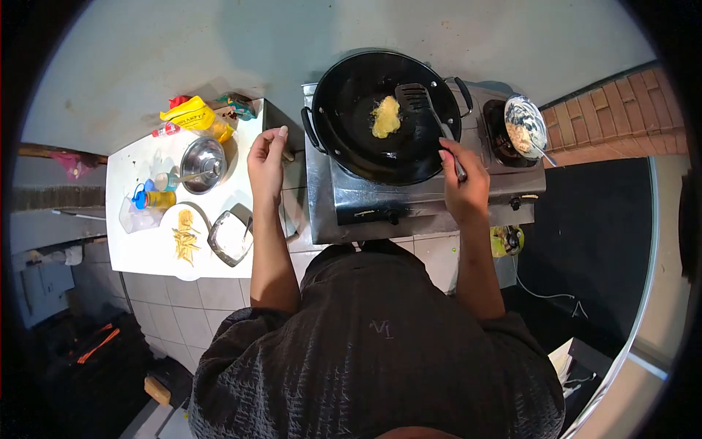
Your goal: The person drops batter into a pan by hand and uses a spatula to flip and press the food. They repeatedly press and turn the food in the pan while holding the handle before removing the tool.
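so there's one yellow blob (pixel 386 118) of food sitting in the middle of a big black wok (pixel 355 150), a bit longer than it is wide and kinda lumpy along the edges. the wok is on the stove (pixel 323 208), its two handles out at about 9 and 2 o'clock

right hand (pixel 468 183) is at the wok's 4 o'clock, fingers wrapped round the handle of a slotted spatula (pixel 414 96), thumb along the top. the handle crosses the rim and the flat end is in the wok at the blob's 1 to 2 o'clock, right up beside it, can't tell if they touch

left hand (pixel 267 168) is up at the wok's 8 o'clock, near the table (pixel 128 247), fingers drawn in close with the thumb alongside. can't tell if it's pinching anything

over at the wok's 3 o'clock, on the stove's other side, there's a bowl (pixel 523 110) with pale mix in it and a spoon (pixel 543 155) sticking out

going round the table: yellow packet (pixel 189 114) at 12, steel bowl (pixel 191 156) near 1, square dish (pixel 228 241) of white stuff at 4 to 5, plate (pixel 167 225) with thin golden strips (pixel 186 245) at 6, blue-capped bottle (pixel 161 199) about 8
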Demonstrator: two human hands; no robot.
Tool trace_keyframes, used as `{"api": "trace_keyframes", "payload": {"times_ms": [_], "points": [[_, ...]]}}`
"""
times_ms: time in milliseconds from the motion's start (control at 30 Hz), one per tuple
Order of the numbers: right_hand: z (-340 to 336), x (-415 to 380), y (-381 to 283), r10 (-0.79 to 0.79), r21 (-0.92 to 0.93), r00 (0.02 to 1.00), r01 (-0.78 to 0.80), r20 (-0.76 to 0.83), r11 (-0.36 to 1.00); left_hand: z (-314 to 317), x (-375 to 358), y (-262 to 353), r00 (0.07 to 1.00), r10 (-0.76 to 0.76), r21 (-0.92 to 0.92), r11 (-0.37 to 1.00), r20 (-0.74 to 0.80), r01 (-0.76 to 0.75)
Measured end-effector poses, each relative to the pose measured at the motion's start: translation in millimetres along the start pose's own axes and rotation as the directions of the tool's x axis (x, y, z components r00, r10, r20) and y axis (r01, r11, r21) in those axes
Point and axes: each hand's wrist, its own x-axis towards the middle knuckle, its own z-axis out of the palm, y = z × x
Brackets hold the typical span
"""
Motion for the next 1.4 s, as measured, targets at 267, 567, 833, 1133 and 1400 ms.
{"api": "trace_keyframes", "payload": {"times_ms": [267, 567, 833, 1133, 1400], "points": [[4.2, -19.2, -15.4, 0.078, -0.021, 0.997, -0.079, -0.02, 0.997, -2.8, 7.7, 0.1, 0.998, 0.042, 0.011, 0.999, 0.048, -0.043], [3.6, -6.3, 8.1, -0.127, 0.057, 0.992, 0.128, -0.029, 0.99, 3.5, -3.4, 7.6, 0.997, -0.044, -0.164, 0.986, -0.06, 0.034], [1.0, 10.3, 38.2, -0.138, 0.182, 0.99, 0.133, 0.014, 0.974, 13.3, -20.9, 9.0, 0.978, 0.026, -0.056, 0.998, -0.205, -0.038], [-1.9, 10.7, 50.5, -0.112, 0.226, 0.992, 0.096, 0.06, 0.969, 28.1, -34.1, 10.0, 0.953, 0.065, 0.037, 0.998, -0.297, -0.056], [-2.6, 14.7, 44.5, -0.125, 0.269, 0.991, 0.11, 0.041, 0.957, 32.2, -36.2, 1.0, 0.888, 0.222, 0.011, 0.971, -0.403, -0.238]]}}
